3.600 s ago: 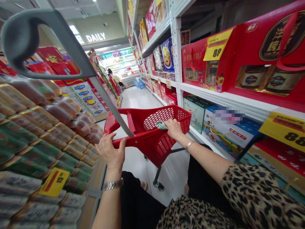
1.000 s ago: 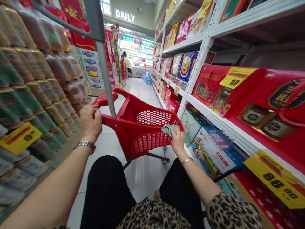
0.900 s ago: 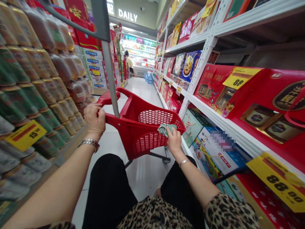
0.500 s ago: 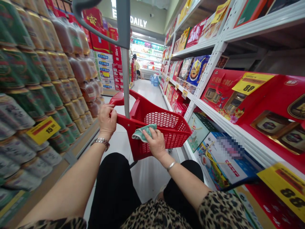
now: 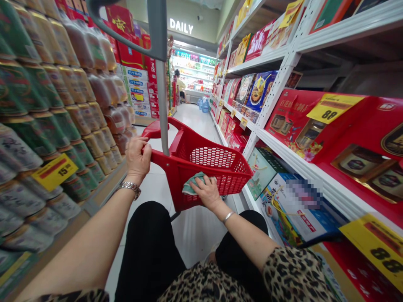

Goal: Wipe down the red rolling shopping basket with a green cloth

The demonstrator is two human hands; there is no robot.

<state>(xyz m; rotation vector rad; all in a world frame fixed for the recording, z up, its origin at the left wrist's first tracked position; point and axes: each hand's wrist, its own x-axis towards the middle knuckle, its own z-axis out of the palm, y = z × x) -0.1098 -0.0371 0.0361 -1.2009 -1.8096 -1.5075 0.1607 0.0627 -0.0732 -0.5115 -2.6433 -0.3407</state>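
1. Counting two bare hands, both on one red plastic shopping cart (image 5: 179,184), which stands directly ahead of the person's black trousers (image 5: 151,251).
2. The left hand (image 5: 137,157) has its fingers curled closed around the near red rim of the cart, just beside the one grey handle pole (image 5: 161,96) rising from that rim.
3. The right hand (image 5: 206,193) lies with its fingers spread, pressing one grey-green cloth (image 5: 192,187) onto the near wall of the cart's basket; the cloth sits under and beside the fingers, not pinched.
4. One metal wristwatch (image 5: 129,188) circles the left wrist, and one slim bangle (image 5: 228,217) circles the right wrist.
5. Left of the cart, stacked rows of shrink-wrapped cans (image 5: 59,109) are too many to count, with one yellow "15" price tag (image 5: 55,172) on their shelf edge.
6. Right of the cart, white metal shelving (image 5: 273,100) holds red gift boxes (image 5: 292,121), with two large yellow "88" price tags (image 5: 335,108) in the nearest part.
7. Beyond the cart, a white tiled floor (image 5: 195,121) runs to one distant person (image 5: 180,84), under one lit "DAILY" sign (image 5: 181,26).
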